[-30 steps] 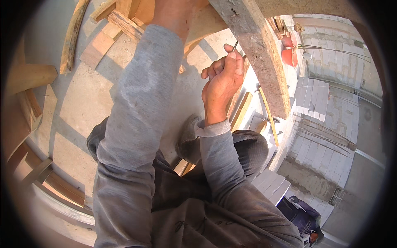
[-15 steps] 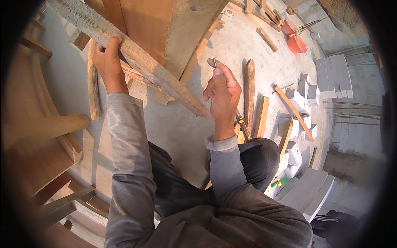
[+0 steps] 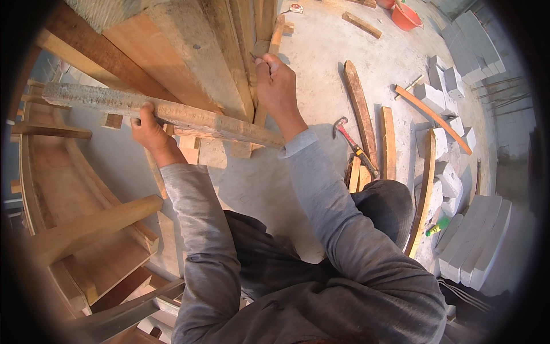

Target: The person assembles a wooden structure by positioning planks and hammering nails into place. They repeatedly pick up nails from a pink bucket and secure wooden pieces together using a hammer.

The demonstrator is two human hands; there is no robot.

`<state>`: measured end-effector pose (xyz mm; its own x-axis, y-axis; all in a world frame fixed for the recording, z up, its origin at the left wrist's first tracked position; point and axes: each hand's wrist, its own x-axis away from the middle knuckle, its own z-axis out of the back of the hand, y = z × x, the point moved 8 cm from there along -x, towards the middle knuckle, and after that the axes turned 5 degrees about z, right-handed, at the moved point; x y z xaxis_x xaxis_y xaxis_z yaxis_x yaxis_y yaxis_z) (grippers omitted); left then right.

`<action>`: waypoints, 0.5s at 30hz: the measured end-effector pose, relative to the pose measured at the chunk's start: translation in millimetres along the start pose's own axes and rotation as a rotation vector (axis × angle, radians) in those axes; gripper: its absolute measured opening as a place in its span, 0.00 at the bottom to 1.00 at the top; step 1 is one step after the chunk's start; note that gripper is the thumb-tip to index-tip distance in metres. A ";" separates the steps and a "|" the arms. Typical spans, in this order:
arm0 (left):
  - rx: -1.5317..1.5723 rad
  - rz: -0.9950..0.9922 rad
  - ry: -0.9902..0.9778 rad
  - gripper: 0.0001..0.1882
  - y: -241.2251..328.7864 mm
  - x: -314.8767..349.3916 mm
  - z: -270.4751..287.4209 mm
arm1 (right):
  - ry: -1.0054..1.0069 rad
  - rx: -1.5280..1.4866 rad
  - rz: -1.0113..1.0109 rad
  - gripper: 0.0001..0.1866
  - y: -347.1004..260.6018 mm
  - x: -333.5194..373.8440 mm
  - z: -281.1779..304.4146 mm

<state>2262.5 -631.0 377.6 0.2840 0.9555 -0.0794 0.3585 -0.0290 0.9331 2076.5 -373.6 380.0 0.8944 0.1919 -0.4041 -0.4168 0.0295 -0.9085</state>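
Note:
My left hand (image 3: 153, 135) is wrapped round a rough, mortar-stained wooden batten (image 3: 200, 117), its thumb on top. The batten lies crosswise in front of a wooden formwork panel (image 3: 166, 49); whether it touches the panel I cannot tell. Pinched in my right hand (image 3: 277, 83) is a thin nail (image 3: 253, 56), its tip poking out beside the upright timbers of the formwork. That hand is beyond the batten's right end. A claw hammer (image 3: 353, 143) with a red and black handle rests on the floor to the right, near my knee.
Loose timbers (image 3: 361, 109) lie on the concrete floor at right. Grey-white blocks (image 3: 429, 97) and stacked slabs (image 3: 475, 241) stand farther right. A red bucket (image 3: 405, 18) and a tape measure (image 3: 295, 8) are at the back. A wooden trough-like form (image 3: 97, 189) fills the left.
My right hand has moved forward and left with the nail, up to the formwork timbers. My left hand has lowered the batten's far end, so it lies more level across the view.

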 end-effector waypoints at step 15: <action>-0.097 -0.040 -0.104 0.10 -11.0 24.0 -47.6 | -0.001 0.012 0.011 0.09 5.3 -25.6 26.2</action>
<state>2223.0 -593.8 382.1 0.3636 0.9197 -0.1479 0.2850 0.0414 0.9576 2047.2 -352.7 388.3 0.8896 0.1930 -0.4139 -0.4285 0.0394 -0.9027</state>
